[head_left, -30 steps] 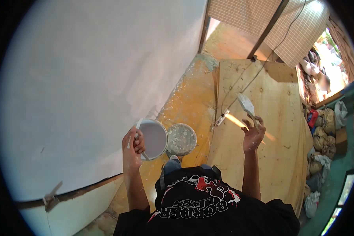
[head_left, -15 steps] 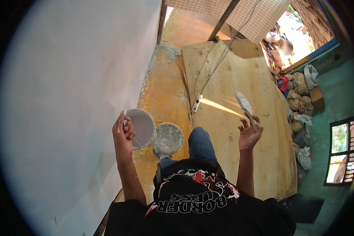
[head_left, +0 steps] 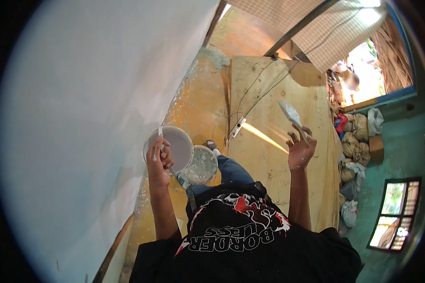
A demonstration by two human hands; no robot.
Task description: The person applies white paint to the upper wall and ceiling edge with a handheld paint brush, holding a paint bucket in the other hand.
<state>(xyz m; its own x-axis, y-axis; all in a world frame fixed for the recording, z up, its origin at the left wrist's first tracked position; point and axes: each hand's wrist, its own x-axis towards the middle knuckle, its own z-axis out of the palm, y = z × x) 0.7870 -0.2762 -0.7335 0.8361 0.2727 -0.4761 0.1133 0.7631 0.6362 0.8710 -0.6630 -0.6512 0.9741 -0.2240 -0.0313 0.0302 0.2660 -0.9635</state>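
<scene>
My left hand (head_left: 159, 162), closed and spotted with white paint, grips the thin handle of a round bucket (head_left: 192, 150). Pale greyish-white paint (head_left: 178, 143) shows inside it. The fingers hide part of the handle, and I cannot tell whether the bucket rests on the floor. Out to the right, my right hand (head_left: 301, 153) pinches the handle of a paintbrush (head_left: 289, 113). Its pale, paint-coated bristles point up and to the left, over the plywood. Just beside the bucket is a round grey, paint-speckled container or lid (head_left: 204, 164), partly covered by it.
A white wall (head_left: 94, 118) rises close on the left. Paint-spattered yellowish floor (head_left: 198, 104) runs along it. Plywood (head_left: 269, 99) lies to the right, with a power strip (head_left: 235, 129) and cables by its left edge. Stuffed sacks (head_left: 356, 137) line the green wall (head_left: 387, 160).
The view has turned and shifted. My left hand and the bucket appear slightly farther right. One foot now shows beyond the grey round thing. Both hands keep their grip.
</scene>
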